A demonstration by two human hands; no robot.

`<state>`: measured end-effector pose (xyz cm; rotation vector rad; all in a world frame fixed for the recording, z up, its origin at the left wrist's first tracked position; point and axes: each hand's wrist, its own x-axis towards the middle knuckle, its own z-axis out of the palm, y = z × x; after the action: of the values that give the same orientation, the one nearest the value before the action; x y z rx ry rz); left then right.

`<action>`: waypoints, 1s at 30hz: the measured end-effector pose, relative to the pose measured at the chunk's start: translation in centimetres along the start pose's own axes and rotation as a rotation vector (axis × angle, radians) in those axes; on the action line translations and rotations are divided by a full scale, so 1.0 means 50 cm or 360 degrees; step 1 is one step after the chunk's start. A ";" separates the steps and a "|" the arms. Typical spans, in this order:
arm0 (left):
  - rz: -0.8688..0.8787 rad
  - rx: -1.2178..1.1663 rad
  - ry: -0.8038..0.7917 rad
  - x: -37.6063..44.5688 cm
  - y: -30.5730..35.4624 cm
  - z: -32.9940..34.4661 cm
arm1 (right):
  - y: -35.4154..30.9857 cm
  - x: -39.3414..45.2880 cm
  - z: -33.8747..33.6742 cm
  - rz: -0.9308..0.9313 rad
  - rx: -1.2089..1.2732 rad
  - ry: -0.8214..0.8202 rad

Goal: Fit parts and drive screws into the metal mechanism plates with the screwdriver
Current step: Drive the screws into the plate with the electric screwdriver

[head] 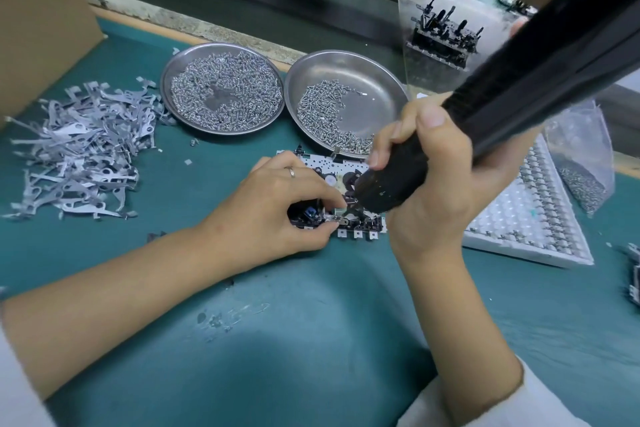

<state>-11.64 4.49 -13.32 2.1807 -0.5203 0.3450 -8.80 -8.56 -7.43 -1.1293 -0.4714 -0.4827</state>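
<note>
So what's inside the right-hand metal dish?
The dish holds loose screws along its left and near side; the right hand covers the near-right edge.

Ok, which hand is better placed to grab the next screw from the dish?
Probably the left hand: it only pinches parts on the mechanism plate, while the right hand grips the screwdriver.

A white perforated mechanism plate (341, 180) lies flat on green matting, the black screwdriver (485, 121) slanting onto it.
</note>
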 end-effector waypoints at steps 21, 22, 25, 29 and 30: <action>0.0007 0.0068 0.0032 -0.003 0.006 -0.001 | -0.008 0.004 -0.052 -0.0058 -0.0415 -0.0148; 0.0018 0.0072 0.0033 -0.003 0.007 -0.001 | -0.008 -0.003 -0.065 -0.0167 -0.0499 -0.0097; 0.0032 0.0019 0.0105 -0.001 0.014 -0.003 | 0.002 -0.047 -0.098 -0.0340 -0.0736 0.0190; -0.0075 -0.0059 0.0518 0.005 0.017 -0.012 | 0.025 -0.101 -0.090 -0.0306 -0.1534 -0.0581; -0.0124 -0.0088 0.0612 0.005 0.015 -0.015 | 0.033 -0.109 -0.081 -0.0333 -0.1768 -0.0916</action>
<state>-11.81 4.61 -12.25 2.0079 -0.2270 0.6810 -11.76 -11.06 -13.22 -2.3339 -0.8673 -0.6172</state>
